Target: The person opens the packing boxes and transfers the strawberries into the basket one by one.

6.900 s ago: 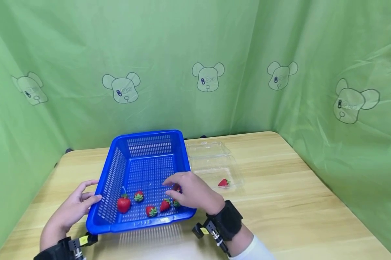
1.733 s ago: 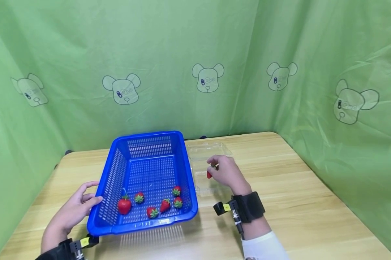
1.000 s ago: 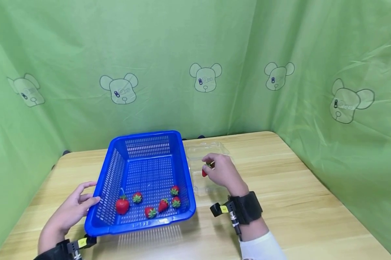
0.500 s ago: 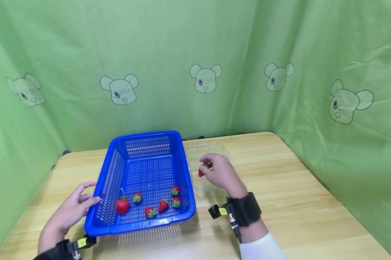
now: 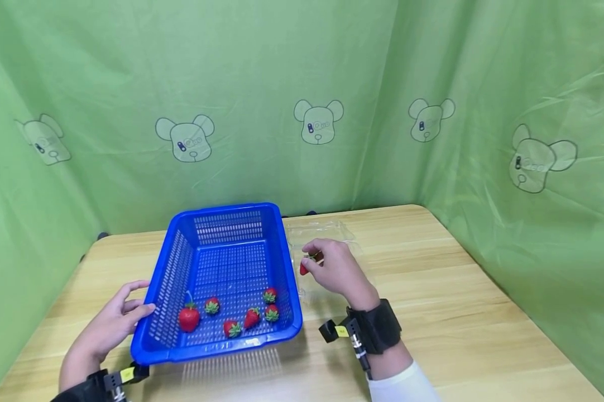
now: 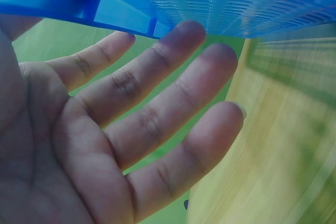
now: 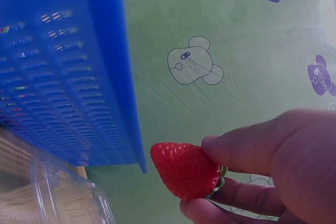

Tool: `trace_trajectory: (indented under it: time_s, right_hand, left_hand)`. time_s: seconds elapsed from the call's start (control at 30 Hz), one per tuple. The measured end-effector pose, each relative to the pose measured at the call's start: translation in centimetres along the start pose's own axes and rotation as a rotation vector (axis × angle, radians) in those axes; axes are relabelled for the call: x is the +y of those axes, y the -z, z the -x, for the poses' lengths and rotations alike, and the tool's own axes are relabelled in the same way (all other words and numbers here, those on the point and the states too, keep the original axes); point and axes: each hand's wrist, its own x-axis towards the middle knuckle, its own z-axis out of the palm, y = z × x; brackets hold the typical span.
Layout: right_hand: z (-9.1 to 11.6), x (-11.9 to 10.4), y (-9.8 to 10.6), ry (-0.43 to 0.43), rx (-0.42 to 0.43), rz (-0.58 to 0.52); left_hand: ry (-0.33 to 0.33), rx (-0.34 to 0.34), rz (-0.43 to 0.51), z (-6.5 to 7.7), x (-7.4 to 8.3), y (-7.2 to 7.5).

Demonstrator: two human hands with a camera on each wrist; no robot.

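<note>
My right hand (image 5: 332,268) pinches a red strawberry (image 7: 185,169) by its leafy end, between thumb and fingers, its tip pointing left toward the basket. The hand is over a clear plastic clamshell box (image 5: 318,229), hiding part of it. To the left stands a blue plastic basket (image 5: 216,352) with slotted walls. My left hand (image 5: 112,324) holds the basket's left rim, thumb over the edge; the left wrist view shows its other fingers (image 6: 173,98) spread out below the rim. Several strawberries (image 5: 252,317) lie in the near part of the basket.
A larger round red fruit (image 5: 188,318) with a thin pale loop lies at the basket's near left. The wooden table (image 5: 463,312) extends to the right. Green curtains (image 5: 262,72) with bear-head prints hang behind and on both sides.
Earlier my right hand was over the basket and a strawberry lay in the clear box. Now it holds a strawberry and drifts left toward the basket. My left hand has stayed at the rim.
</note>
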Motion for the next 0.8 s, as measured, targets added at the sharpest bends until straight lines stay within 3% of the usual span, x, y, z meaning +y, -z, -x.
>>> trace_trajectory:
  time_s: [0.37, 0.8]
  right_hand:
    - [0.2, -1.0, -0.6, 0.072, 0.005, -0.046]
    - [0.3, -1.6, -1.5, 0.141, -0.035, -0.027]
  left_hand:
    - [-0.013, 0.001, 0.012, -0.1, -0.3, 0.2]
    - [-0.028, -0.001, 0.018, -0.2, -0.5, 0.0]
